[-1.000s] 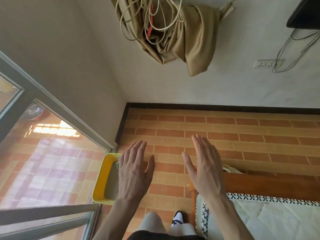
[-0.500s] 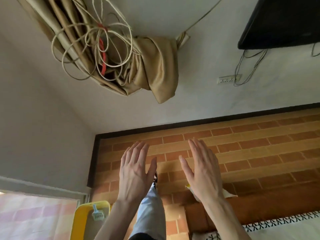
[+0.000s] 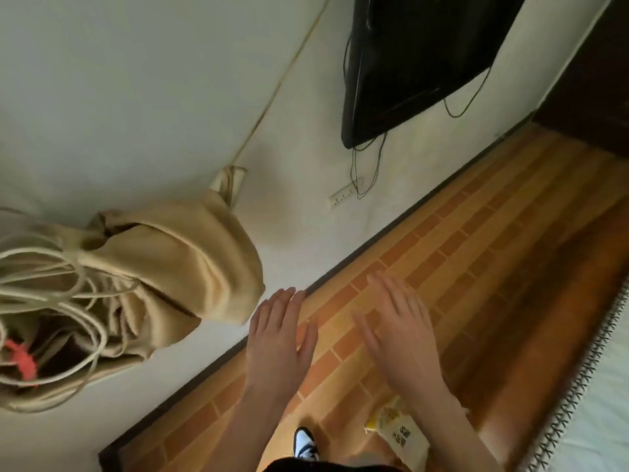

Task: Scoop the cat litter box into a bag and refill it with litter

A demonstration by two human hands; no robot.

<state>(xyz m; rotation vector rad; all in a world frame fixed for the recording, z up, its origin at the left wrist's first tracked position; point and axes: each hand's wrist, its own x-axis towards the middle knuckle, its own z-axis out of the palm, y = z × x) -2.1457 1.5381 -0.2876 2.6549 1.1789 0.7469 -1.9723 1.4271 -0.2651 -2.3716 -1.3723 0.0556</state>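
Observation:
My left hand (image 3: 277, 338) and my right hand (image 3: 401, 330) are both held out flat in front of me, fingers straight, palms down, holding nothing. They hover over the brick-patterned floor (image 3: 476, 253). A white and yellow printed bag (image 3: 396, 429) lies on the floor below my right forearm, partly hidden by it. The yellow litter box is out of view.
A bundled tan curtain (image 3: 177, 267) with looped cords hangs at the left. A black TV (image 3: 415, 56) is mounted on the wall above a power strip (image 3: 345, 195). A wooden bed frame (image 3: 544, 352) and patterned mattress edge (image 3: 578, 386) run along the right. My shoe (image 3: 304, 442) shows below.
The view has swung right and tilted. The yellow litter box and glass door have left the view, and the TV now fills the top. Both hands stay flat and empty.

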